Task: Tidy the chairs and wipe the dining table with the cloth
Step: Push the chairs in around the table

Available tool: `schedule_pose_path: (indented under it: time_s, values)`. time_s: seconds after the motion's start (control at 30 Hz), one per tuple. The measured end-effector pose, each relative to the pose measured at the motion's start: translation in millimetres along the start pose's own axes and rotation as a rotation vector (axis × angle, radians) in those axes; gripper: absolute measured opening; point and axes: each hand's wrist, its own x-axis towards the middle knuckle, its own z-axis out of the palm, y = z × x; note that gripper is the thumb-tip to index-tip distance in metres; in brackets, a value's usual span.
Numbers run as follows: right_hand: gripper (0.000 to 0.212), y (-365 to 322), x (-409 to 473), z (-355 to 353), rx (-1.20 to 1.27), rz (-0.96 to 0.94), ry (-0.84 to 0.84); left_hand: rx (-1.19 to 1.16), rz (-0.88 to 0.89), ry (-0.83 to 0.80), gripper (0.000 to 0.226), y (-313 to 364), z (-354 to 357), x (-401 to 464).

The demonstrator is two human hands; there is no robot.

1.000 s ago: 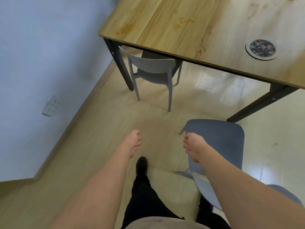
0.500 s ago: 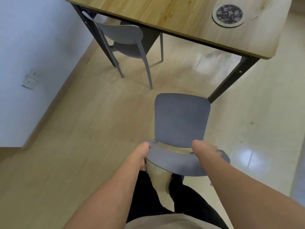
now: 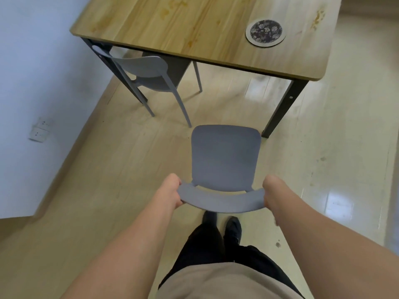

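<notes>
Pale wood-look floor and a white wall with two sockets on the left, with the wooden bench at the top of the view. Compared to half a second back, the view has tipped up a bit, so more of the bench top shows now, yellowish stains and all, and the round patterned coaster sits lower in the picture near the right end.

The person has both hands on the backrest of the near gray chair, same as before. The left hand wraps the left end of the curved backrest, and the right hand wraps the right end, fingers curled round it. That chair stands on the floor in front of the bench, near the right front leg, not tucked under it.

The other gray chair is tucked partway under the left end of the bench.

No brand or readable writing anywhere, and the coaster's just a floral pattern. No cloth in view.
</notes>
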Motion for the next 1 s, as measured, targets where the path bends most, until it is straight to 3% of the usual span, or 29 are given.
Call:
schedule_pose_path:
  time_s: [0.07, 0.1, 0.2, 0.4, 0.5, 0.77, 1.0]
  values:
    - [0.022, -8, -58, 1, 0.188, 0.122, -0.174, 0.02, 0.049, 0.045, 0.022, 16, 7, 9]
    - [0.025, -12, -70, 5, 0.204, 0.179, -0.115, 0.017, 0.079, 0.051, 0.02, 26, 9, 14]
    - [0.06, -37, -57, 22, 0.39, 0.159, -0.117, -0.028, 0.137, 0.077, 0.015, 49, 16, 34]
    - [0.027, -136, -65, 41, 0.351, 0.029, -0.147, 0.039, 0.191, -0.137, 0.015, 110, 71, 41]
    - [0.02, -178, -70, 53, 0.335, -0.021, -0.182, 0.104, 0.219, -0.165, 0.014, 148, 107, 42]
    - [0.044, -276, -48, 102, 0.381, -0.043, -0.174, -0.068, 0.184, -0.162, 0.008, 263, 166, 48]
    - [0.036, -306, -36, 123, 0.512, 0.026, -0.251, -0.126, 0.16, -0.101, 0.011, 306, 198, 67]
